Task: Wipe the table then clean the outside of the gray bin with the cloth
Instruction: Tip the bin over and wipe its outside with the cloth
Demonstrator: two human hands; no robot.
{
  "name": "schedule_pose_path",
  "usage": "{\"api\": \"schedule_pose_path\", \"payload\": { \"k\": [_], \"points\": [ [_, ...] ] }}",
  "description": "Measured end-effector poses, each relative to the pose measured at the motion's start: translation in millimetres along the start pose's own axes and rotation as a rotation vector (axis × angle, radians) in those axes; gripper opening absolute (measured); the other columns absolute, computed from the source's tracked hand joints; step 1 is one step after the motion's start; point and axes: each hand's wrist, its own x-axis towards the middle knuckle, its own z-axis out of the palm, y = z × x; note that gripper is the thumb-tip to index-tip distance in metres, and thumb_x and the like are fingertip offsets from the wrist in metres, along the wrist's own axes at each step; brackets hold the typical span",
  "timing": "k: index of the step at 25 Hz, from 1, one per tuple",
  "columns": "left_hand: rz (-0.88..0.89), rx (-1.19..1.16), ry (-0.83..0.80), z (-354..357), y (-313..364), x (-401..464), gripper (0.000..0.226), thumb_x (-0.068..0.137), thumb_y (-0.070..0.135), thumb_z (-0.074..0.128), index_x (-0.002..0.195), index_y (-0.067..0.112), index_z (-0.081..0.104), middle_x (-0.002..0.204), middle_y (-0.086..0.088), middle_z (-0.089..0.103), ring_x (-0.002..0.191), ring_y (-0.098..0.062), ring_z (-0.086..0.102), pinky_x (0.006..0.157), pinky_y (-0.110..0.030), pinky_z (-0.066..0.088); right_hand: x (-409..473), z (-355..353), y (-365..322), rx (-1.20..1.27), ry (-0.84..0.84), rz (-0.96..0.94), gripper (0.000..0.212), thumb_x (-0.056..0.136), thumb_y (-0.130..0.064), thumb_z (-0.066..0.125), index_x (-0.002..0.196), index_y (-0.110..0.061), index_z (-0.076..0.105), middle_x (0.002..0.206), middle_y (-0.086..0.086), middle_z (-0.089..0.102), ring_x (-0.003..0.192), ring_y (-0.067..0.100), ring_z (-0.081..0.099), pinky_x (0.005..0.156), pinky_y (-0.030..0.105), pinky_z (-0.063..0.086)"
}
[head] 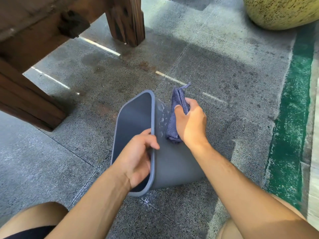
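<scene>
Head view: gray bin (172, 163) lies tipped on its side on the speckled stone floor (224, 69), mouth facing left. Left hand (138, 161) closed over the near rim, fingers inside. Right hand (189, 121) clamps the folded blue cloth (174, 114) against the bin's upturned outer wall. Wooden table legs (126, 18) stand behind.

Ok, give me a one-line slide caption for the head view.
Left hand grips the rim of the tipped gray bin while the right hand presses a folded cloth against its outer wall.
</scene>
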Motion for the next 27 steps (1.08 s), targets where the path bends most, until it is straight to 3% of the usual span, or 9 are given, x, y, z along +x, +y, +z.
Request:
{"api": "schedule_pose_path", "payload": {
  "k": [4,7,11,14,16,19,23,27],
  "points": [
    [0.002,-0.065,0.104,-6.8,14.4,3.1,0.031,0.083,0.019,0.049,0.101,0.007,0.071,0.088,-0.012,0.07,0.069,-0.026,0.068,0.059,-0.031,0.059,-9.5,-4.2,2.3,0.12,-0.092,-0.03,0.034,0.088,-0.038,0.061,0.12,-0.028,0.067,0.085,-0.003,0.075,0.077,0.021,0.07,0.078,0.044,0.058],
    [0.03,-0.1,0.133,-6.3,17.0,6.5,0.031,0.087,0.031,0.053,0.099,0.007,0.068,0.076,-0.012,0.067,0.065,-0.028,0.067,0.059,-0.034,0.059,-31.8,8.3,-1.6,0.112,-0.204,-0.107,0.035,0.093,-0.03,0.063,0.128,-0.023,0.065,0.105,-0.004,0.076,0.093,0.015,0.069,0.09,0.033,0.054],
    [0.067,-0.068,0.205,-7.9,14.3,17.4,0.055,0.088,0.056,0.052,0.111,0.009,0.068,0.095,-0.014,0.071,0.089,-0.034,0.07,0.088,-0.051,0.054,-43.5,32.3,-3.9,0.136,-0.221,-0.131,0.049,0.091,-0.051,0.051,0.132,-0.024,0.062,0.125,-0.003,0.07,0.118,0.018,0.063,0.105,0.042,0.047],
    [0.034,-0.044,0.198,-11.8,13.8,25.1,0.073,0.089,0.071,0.039,0.123,0.016,0.071,0.121,-0.016,0.073,0.114,-0.033,0.069,0.107,-0.054,0.046,-48.3,36.0,-2.9,0.153,-0.257,-0.109,0.035,0.101,-0.047,0.046,0.117,-0.025,0.068,0.107,-0.006,0.073,0.103,0.015,0.063,0.098,0.038,0.048],
    [-0.004,-0.068,0.195,-13.1,10.7,28.7,0.078,0.09,0.074,0.033,0.126,0.016,0.07,0.124,-0.018,0.072,0.118,-0.032,0.067,0.11,-0.051,0.044,-54.6,35.6,-4.6,0.167,-0.234,-0.136,0.03,0.104,-0.043,0.043,0.103,-0.023,0.066,0.089,-0.005,0.07,0.089,0.017,0.06,0.089,0.039,0.048],
    [-0.013,-0.119,0.215,-9.6,4.9,29.5,0.071,0.096,0.068,0.03,0.127,0.017,0.069,0.123,-0.014,0.073,0.117,-0.028,0.068,0.106,-0.046,0.047,-56.8,42.8,-2.3,0.147,-0.179,-0.137,0.031,0.105,-0.041,0.043,0.114,-0.023,0.066,0.108,-0.002,0.072,0.103,0.02,0.06,0.092,0.036,0.044],
    [-0.003,-0.146,0.212,-7.8,-2.5,27.2,0.063,0.1,0.062,0.029,0.13,0.021,0.067,0.124,-0.009,0.073,0.116,-0.024,0.068,0.097,-0.039,0.051,-53.9,56.2,5.4,-0.049,-0.082,-0.254,0.043,0.099,-0.055,0.031,0.116,-0.029,0.06,0.111,0.001,0.069,0.107,0.031,0.058,0.097,0.049,0.043],
    [-0.008,-0.15,0.163,-12.1,-8.5,24.5,0.063,0.097,0.064,0.036,0.134,0.021,0.065,0.129,-0.011,0.07,0.121,-0.027,0.065,0.109,-0.045,0.044,-50.1,58.1,15.3,-0.137,-0.076,-0.237,0.048,0.098,-0.059,0.034,0.13,-0.034,0.061,0.114,0.0,0.065,0.109,0.032,0.051,0.102,0.049,0.04]
  ]
}}
